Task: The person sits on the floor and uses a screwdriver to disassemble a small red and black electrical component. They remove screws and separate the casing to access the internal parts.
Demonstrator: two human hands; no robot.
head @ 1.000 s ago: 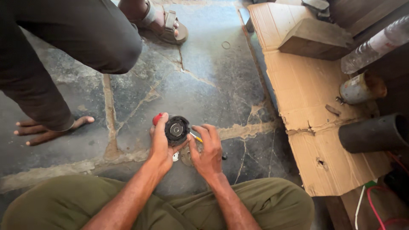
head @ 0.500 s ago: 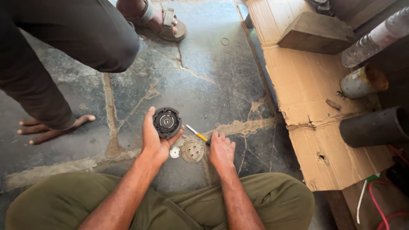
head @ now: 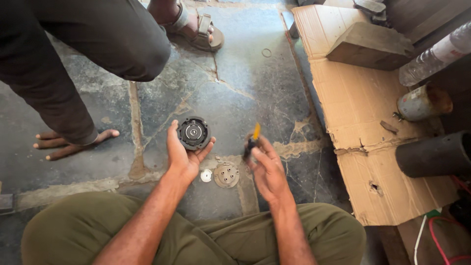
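My left hand (head: 180, 153) cups a round black part (head: 193, 133) with a metal centre, held face up above the stone floor. My right hand (head: 265, 167) grips a small screwdriver (head: 253, 138) with a yellow and black handle, its yellow end pointing up. Between my hands, on the floor, lie a round metal disc with holes (head: 226, 174) and a small pale washer (head: 206, 175). Tiny loose pieces lie just above the disc.
Another person squats at the upper left in dark trousers (head: 93, 44), with a bare foot (head: 68, 144) and a sandal (head: 198, 29). Torn cardboard (head: 363, 122) on the right carries a wooden block (head: 370, 46), a plastic bottle (head: 434, 56), a rusty can (head: 422, 102) and a black pipe (head: 434, 154).
My right hand picked the screwdriver up off the floor and raised it. My left hand still holds the black part, having moved it slightly left and apart from the right.
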